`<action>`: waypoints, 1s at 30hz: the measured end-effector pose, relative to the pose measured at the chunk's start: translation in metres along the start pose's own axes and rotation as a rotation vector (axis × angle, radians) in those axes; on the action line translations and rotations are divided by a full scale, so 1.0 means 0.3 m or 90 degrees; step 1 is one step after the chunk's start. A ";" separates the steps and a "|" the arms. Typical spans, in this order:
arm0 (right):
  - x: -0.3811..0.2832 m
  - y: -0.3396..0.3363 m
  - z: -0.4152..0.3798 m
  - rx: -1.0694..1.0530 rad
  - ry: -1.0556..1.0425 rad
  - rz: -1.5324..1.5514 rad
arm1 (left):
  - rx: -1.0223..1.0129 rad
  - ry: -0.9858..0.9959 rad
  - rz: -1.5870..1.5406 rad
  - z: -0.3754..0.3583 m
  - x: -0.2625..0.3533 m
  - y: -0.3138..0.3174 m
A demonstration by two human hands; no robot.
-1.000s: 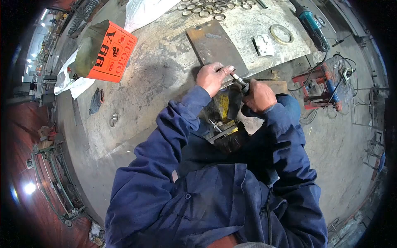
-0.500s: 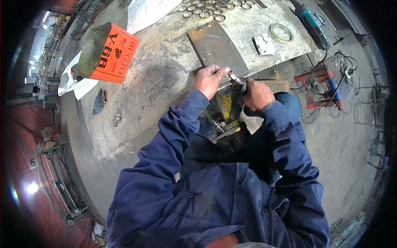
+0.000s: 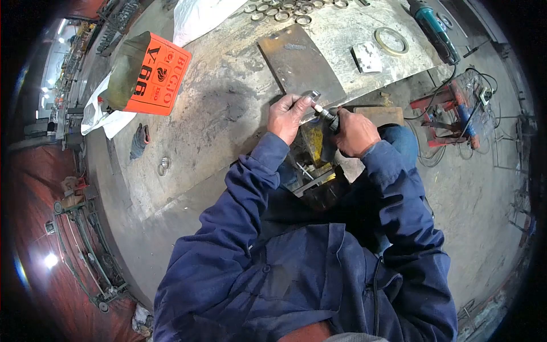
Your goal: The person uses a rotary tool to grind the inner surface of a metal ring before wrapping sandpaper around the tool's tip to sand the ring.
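Pinching a small metal ring (image 3: 312, 95) between thumb and fingertips, the left hand (image 3: 289, 117) rests on the edge of the steel workbench (image 3: 216, 108), likely so that the bench steadies the small piece. The right hand (image 3: 353, 132) is clenched around a slim black-bodied die grinder (image 3: 329, 118), whose pale tip points up and left to meet the ring; holding the tool close to its nose probably gives finer control. The ring sits right at the near corner of a rusty steel plate (image 3: 299, 60) lying flat on the bench, just where the bench top ends above the person's lap. Below the hands, a yellow-painted fixture (image 3: 312, 142), perhaps a vise, stands against the bench edge, so downward room is tight. Open bench stretches to the left, up to an orange box (image 3: 158, 74) standing on white plastic bags (image 3: 105, 117), well apart. Farther back lie a scatter of loose rings (image 3: 279, 12), a white packet (image 3: 366, 57), a large flat ring (image 3: 391, 41) and a teal angle grinder (image 3: 433, 31) near the far right edge, all clear of both hands. To the right, a red metal stand (image 3: 450, 108) with cables sits on the concrete floor (image 3: 473, 194).
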State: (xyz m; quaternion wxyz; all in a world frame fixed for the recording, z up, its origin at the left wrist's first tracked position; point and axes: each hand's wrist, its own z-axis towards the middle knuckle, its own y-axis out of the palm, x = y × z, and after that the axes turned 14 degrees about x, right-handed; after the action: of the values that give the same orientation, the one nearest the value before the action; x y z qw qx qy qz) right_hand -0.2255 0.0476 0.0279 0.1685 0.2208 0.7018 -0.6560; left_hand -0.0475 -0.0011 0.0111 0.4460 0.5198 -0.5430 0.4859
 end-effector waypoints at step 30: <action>0.100 -0.053 -0.051 0.025 0.005 0.038 | -0.306 -0.010 0.465 0.204 0.179 0.043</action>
State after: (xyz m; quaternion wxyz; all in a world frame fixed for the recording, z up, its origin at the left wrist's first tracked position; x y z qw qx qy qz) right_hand -0.2584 0.0648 0.0269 0.1808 0.2473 0.6823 -0.6638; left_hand -0.0625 -0.0688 0.0554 0.3490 0.1784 -0.7922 0.4678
